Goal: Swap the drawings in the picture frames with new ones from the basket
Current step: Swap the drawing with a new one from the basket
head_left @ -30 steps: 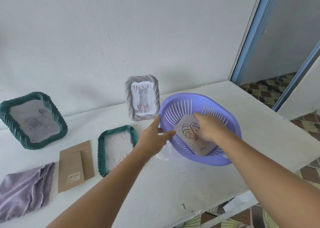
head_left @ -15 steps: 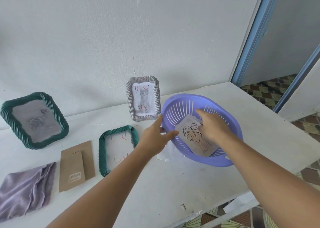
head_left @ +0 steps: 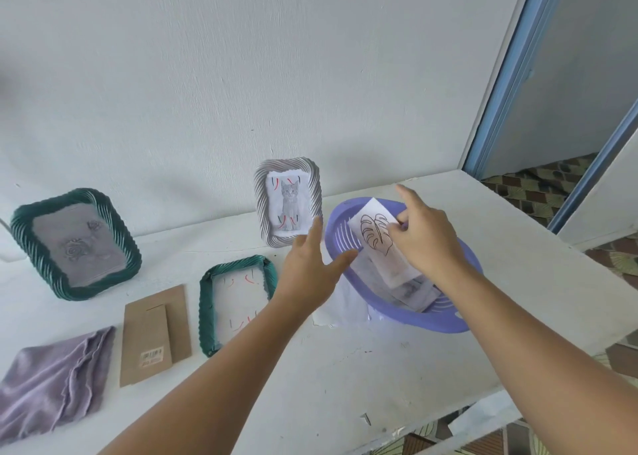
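A purple slotted basket sits tilted on the white table. My right hand is inside it, pinching a leaf drawing whose top edge rises above the basket's rim; more papers lie under it. My left hand is open, fingers spread, its thumb against the basket's left rim. A small green frame lies face down and open, with a drawing showing in it. Its brown cardboard backing lies to the left. A grey frame with a cat drawing leans on the wall.
A larger green frame with a rose drawing leans on the wall at the left. A purple cloth lies at the table's front left. A white sheet pokes out under the basket. The table's front edge and right corner are near.
My right hand has lifted the leaf drawing up from the basket's bottom toward its far rim. My left hand has stayed at the basket's left rim.
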